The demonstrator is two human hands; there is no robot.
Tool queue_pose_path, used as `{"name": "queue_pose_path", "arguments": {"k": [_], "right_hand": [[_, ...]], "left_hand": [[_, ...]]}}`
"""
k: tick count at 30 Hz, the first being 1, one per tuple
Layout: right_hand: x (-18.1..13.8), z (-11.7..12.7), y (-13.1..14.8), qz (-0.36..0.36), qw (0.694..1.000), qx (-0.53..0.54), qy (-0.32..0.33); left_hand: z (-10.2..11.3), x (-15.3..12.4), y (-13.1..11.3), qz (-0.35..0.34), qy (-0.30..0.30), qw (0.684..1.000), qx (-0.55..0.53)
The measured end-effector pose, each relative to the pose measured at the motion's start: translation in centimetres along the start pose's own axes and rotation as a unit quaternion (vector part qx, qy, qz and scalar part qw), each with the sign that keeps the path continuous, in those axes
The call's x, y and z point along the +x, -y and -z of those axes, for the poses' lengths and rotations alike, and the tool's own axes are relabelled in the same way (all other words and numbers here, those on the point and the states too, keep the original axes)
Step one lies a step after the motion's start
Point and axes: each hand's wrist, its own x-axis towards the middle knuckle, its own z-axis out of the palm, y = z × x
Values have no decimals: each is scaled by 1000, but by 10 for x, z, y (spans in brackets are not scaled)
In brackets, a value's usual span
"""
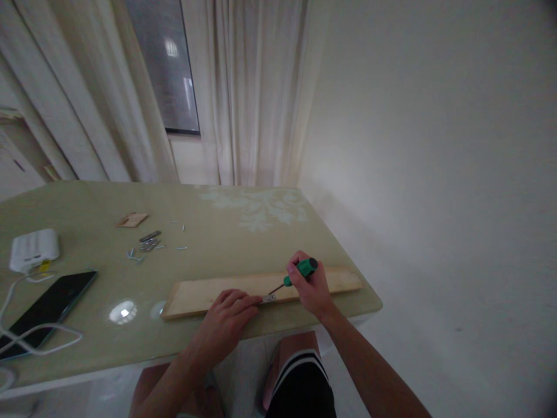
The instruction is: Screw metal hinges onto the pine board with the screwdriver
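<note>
A long pale wooden plank (200, 293) lies along the near edge of the table (217, 232). My right hand (312, 288) is closed around a green-handled screwdriver (300, 270), whose tip points down-left at a small metal bracket (268, 298) on the plank's front edge. My left hand (228, 322) rests on the plank with its fingers curled, the fingertips pressing at the bracket. Whether a screw sits under the tip is too small to see.
Loose screws and metal hinges (150, 242) lie farther back on the table beside a small wooden piece (132, 220). A dark phone (47, 307), a white power bank (33, 248) and white cables (26, 334) occupy the left side. Curtains and a window stand behind.
</note>
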Motion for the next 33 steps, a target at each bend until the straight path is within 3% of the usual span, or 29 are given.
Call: {"name": "queue_pose_path", "arguments": {"k": [12, 20, 25, 28, 33], "right_hand": [[13, -19, 13, -24, 989, -131, 65], [21, -44, 13, 95, 990, -101, 11], [20, -52, 0, 27, 998, -58, 2], [23, -54, -6, 1, 998, -56, -6], [25, -57, -9, -12, 998, -62, -15]], "left_hand": [[4, 2, 1, 10, 14, 1000, -20], [16, 8, 5, 72, 16, 988, -135], [19, 15, 7, 189, -62, 951, -235], [22, 24, 8, 232, -56, 929, -284], [17, 38, 7, 243, -50, 889, -384]]}}
